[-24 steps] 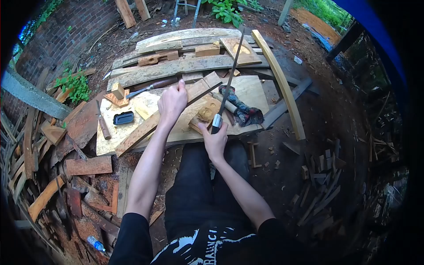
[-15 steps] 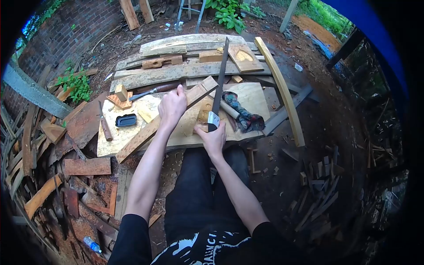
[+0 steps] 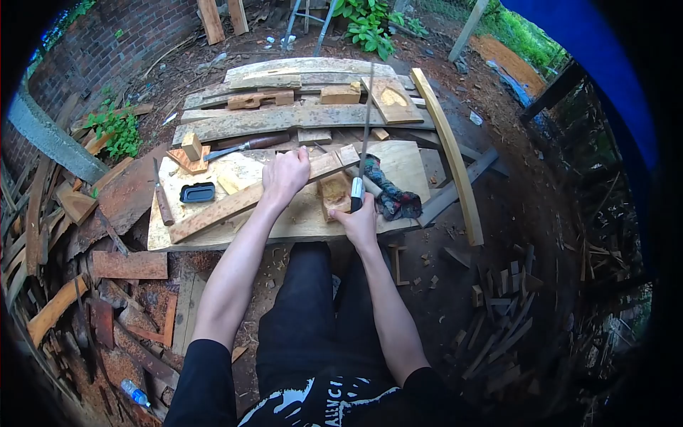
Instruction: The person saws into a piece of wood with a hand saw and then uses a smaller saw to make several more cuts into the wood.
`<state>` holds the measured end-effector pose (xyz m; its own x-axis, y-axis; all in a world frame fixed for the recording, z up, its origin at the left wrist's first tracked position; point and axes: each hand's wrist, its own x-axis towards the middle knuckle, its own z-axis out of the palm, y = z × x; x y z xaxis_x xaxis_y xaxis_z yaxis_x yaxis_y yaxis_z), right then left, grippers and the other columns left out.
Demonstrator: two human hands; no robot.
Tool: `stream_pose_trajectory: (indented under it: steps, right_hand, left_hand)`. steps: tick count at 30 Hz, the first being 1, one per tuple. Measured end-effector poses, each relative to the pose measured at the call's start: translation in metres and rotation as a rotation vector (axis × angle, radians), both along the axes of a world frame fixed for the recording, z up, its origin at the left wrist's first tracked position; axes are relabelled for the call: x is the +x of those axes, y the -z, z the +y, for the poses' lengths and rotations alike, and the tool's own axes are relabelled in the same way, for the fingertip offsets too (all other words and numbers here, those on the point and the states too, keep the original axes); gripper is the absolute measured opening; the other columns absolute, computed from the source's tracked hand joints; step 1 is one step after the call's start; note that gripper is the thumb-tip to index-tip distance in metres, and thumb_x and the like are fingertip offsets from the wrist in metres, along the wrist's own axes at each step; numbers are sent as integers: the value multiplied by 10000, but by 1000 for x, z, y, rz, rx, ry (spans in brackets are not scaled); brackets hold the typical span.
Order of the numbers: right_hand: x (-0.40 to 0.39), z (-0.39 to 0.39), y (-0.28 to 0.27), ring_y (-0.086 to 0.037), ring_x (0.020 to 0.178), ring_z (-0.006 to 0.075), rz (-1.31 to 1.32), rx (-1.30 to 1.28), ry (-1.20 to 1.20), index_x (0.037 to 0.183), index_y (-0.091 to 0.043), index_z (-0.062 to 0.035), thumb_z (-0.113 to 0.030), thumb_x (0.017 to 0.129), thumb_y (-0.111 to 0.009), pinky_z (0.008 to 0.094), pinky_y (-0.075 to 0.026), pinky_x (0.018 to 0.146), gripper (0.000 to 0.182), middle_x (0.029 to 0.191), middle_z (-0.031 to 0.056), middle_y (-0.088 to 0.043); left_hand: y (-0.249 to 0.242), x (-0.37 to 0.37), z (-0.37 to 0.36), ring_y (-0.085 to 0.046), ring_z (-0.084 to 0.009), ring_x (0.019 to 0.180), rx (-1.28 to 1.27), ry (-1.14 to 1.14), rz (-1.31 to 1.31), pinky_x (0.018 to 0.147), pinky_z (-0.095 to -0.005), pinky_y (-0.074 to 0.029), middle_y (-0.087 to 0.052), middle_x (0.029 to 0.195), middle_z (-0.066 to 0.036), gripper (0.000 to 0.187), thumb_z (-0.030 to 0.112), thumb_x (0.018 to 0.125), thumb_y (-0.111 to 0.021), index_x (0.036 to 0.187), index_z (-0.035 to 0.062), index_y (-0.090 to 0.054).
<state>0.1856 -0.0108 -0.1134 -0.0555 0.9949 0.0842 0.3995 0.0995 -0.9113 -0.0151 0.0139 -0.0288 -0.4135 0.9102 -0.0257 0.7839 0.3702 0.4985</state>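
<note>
Across the pale board (image 3: 300,222), the wooden batten (image 3: 220,212) is being gripped by the curled left hand (image 3: 287,174), its long axis slanting from near left to far right. Just beside the batten's right end, the handsaw (image 3: 366,135) is being held in the closed right hand (image 3: 360,220), pointing nearly straight ahead.

Open-air makeshift woodworking shop. Evidence: board-topped bench (image 3: 284,226), handsaw (image 3: 366,128), wood-handled tool (image 3: 267,141), scrap wood (image 3: 130,265) strewn over dirt ground (image 3: 445,228), brick wall (image 3: 128,53) far left, blue sheet (image 3: 605,85) upper right.
</note>
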Motion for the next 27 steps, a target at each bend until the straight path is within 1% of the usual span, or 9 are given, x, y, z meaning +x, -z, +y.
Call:
stream_pose_trajectory:
  steps: [3, 6, 10, 15, 17, 19, 20, 22, 27]
  right_hand:
    - [-7, 13, -10, -668, 1094, 428, -20, 10, -54, 1226, -474, 44, -181, 691, -913, 470, -507, 961, 728, 1122, 279, -678]
    - [-18, 18, -14, -681, 1155, 311, -56, -55, -36, 1252, -508, 31, -155, 729, -905, 386, -496, 1012, 683, 1292, 195, -695]
    - [-15, 22, 11, -678, 1137, 386, 107, 6, -56, 1228, -526, 39, -165, 793, -842, 447, -503, 974, 575, 1187, 232, -713]
    - [2, 1, -6, -695, 1117, 301, 188, -90, -18, 1190, -579, 50, -180, 942, -732, 410, -504, 975, 371, 1201, 176, -739]
    - [20, -11, -7, -710, 1050, 257, 135, -32, -22, 1198, -584, 51, -177, 979, -700, 385, -518, 946, 336, 1134, 149, -753]
    - [40, -28, -23, -706, 971, 193, 341, -375, 2, 1178, -614, 48, -179, 998, -687, 337, -526, 889, 298, 1013, 102, -749]
    - [49, -35, -28, -706, 971, 193, 334, -380, 2, 1178, -614, 48, -179, 998, -687, 337, -526, 889, 298, 1013, 102, -749]
    - [66, -47, -34, -659, 891, 109, 166, -278, -71, 1139, -647, 39, -187, 1013, -678, 298, -517, 828, 260, 911, 47, -711]
    - [85, -68, -35, -567, 791, 61, 183, -172, -182, 1100, -666, 30, -220, 1024, -671, 279, -479, 736, 261, 821, -10, -629]
  left_hand:
    - [10, -3, 8, -708, -489, 939, 53, -26, 15, 896, -549, -534, -720, 919, -317, 628, 447, 1049, -394, 927, -39, -773]
    - [26, -3, 12, -729, -460, 883, 45, -25, 67, 849, -528, -556, -728, 878, -298, 630, 431, 1049, -385, 884, -31, -781]
    - [39, -4, 11, -731, -457, 864, 15, -7, 69, 838, -529, -562, -725, 866, -300, 629, 434, 1045, -398, 869, -33, -781]
    - [48, -6, 12, -730, -453, 840, 68, 36, 95, 821, -532, -564, -720, 845, -304, 630, 433, 1036, -413, 838, -42, -777]
    - [48, -7, 13, -730, -454, 842, 51, 49, 77, 819, -531, -564, -719, 844, -305, 631, 431, 1035, -411, 837, -45, -776]
    - [47, -4, 12, -729, -456, 845, 26, 62, 54, 817, -530, -564, -719, 843, -305, 631, 428, 1033, -410, 835, -47, -775]
    - [44, -2, 13, -729, -458, 850, 8, 78, 52, 819, -528, -564, -720, 850, -307, 630, 427, 1030, -409, 841, -51, -773]
    - [41, 1, 15, -729, -461, 855, -16, 98, 46, 821, -527, -564, -720, 857, -309, 630, 426, 1026, -408, 846, -55, -772]
    - [35, 6, 19, -731, -454, 894, -34, 53, 28, 840, -524, -562, -724, 915, -317, 616, 421, 1014, -409, 893, -63, -770]
